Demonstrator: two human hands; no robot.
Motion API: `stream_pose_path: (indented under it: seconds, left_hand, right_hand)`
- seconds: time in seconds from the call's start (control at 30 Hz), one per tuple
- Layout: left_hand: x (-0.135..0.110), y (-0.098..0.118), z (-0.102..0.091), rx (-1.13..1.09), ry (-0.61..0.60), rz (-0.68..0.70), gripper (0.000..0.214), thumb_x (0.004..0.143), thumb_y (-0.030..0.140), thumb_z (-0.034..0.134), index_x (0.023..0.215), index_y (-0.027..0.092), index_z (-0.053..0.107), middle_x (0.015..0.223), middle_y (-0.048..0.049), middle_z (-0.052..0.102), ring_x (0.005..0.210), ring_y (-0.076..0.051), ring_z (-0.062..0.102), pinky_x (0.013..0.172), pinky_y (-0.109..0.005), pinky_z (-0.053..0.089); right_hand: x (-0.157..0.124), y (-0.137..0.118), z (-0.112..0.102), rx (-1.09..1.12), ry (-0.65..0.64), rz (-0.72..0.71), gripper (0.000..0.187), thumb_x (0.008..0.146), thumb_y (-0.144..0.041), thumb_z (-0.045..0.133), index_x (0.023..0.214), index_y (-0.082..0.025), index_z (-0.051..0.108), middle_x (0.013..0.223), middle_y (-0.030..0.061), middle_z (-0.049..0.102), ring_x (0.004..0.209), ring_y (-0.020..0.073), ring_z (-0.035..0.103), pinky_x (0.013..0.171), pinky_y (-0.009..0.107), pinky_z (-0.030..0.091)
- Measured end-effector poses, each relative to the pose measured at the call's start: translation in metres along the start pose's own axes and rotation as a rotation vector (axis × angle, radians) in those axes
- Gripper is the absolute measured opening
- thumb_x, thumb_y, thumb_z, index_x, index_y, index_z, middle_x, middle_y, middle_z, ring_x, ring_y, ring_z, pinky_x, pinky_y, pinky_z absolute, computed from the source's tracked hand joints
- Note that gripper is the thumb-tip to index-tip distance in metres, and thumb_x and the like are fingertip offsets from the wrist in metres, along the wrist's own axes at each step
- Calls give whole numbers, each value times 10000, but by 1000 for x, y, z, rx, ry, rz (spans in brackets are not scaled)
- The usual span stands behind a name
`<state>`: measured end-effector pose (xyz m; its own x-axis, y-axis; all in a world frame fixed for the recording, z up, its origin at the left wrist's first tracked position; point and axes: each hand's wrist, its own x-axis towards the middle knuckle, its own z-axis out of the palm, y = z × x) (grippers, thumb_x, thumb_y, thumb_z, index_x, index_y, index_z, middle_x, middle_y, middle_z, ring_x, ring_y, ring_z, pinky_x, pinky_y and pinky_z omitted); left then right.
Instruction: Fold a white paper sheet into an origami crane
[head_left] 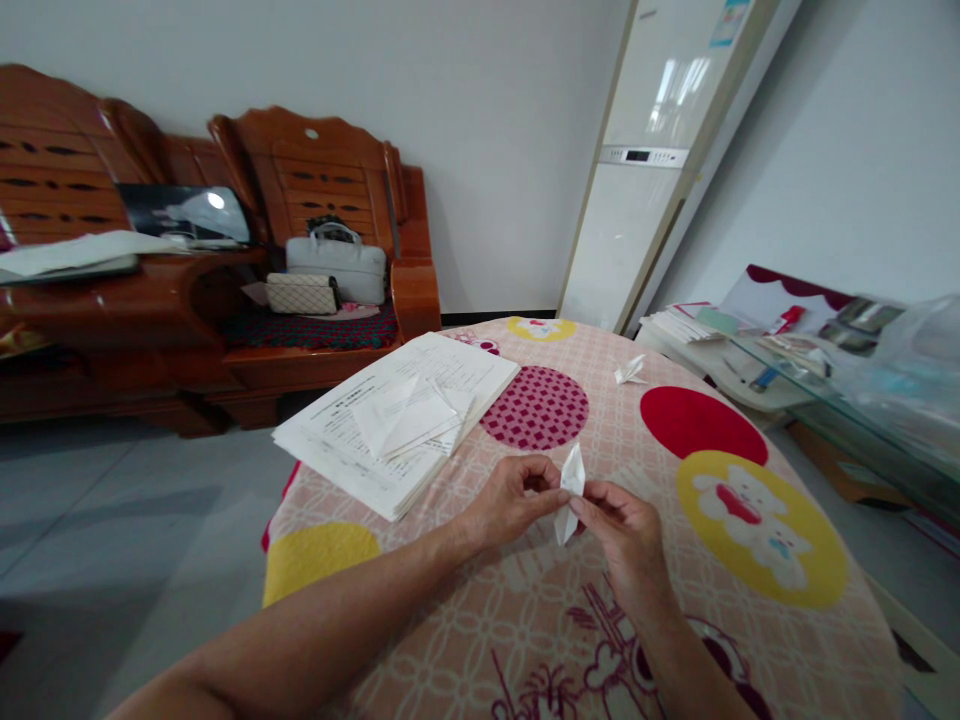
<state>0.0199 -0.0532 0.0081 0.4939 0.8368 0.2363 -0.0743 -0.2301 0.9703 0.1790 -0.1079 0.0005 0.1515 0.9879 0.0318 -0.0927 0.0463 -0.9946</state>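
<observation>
Bare left forearm slants in from the bottom edge, long and low, running up and to the right across the near side of the round table's patterned cloth. Opposite it, the right forearm comes up more steeply from the lower right, leaning leftward, so the two converge near the middle of the cloth. Between them, slim folded paper stands nearly upright, pointed at top and bottom and tilted slightly to the right. The left hand is turned inward, its thumb stretched along to the paper's middle and its index finger arched above, the two closed on the left edge. The right hand faces it, thumb and index finger clamped on the right edge, the thumbs almost meeting; how its remaining fingers lie is hard to tell. Left of the hands sits a stack of printed sheets with loose white paper on top; beyond, toward the far right edge, rests a small folded paper figure.
</observation>
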Motion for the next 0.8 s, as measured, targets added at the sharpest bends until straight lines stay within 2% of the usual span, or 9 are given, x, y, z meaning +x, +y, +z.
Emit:
stream_pose_path:
  seconds: [0.23,0.5,0.67,0.8]
  left_hand:
    - [-1,-4,1,115,40,55,249,813,339,672,725,120,594,691,-6,563,653,-105,507,611,-217,375]
    - [0,-5,-2,235,66,157,218,816,305,674,704,131,607,740,-25,581,727,-128,527,679,-237,390]
    - [0,-13,0,82,66,-4,218,780,318,702,738,126,608,680,-7,568,617,-103,504,568,-215,359]
    - [0,-15,2,-77,61,-64,235,745,320,732,752,113,620,696,-22,603,622,-108,542,578,-215,388]
  right_hand:
    - [0,2,-3,-164,24,-68,199,750,-361,727,705,-167,725,598,2,605,573,133,522,542,235,402]
    - [0,-1,-4,-198,30,-85,185,734,-353,732,682,-175,723,595,-3,602,578,136,518,549,239,395]
    - [1,2,-5,-212,36,-77,156,717,-335,744,695,-181,729,601,-4,614,573,136,525,548,238,407]
    - [1,0,-6,-223,14,-96,164,740,-340,726,715,-178,729,628,7,629,608,151,557,574,247,439]
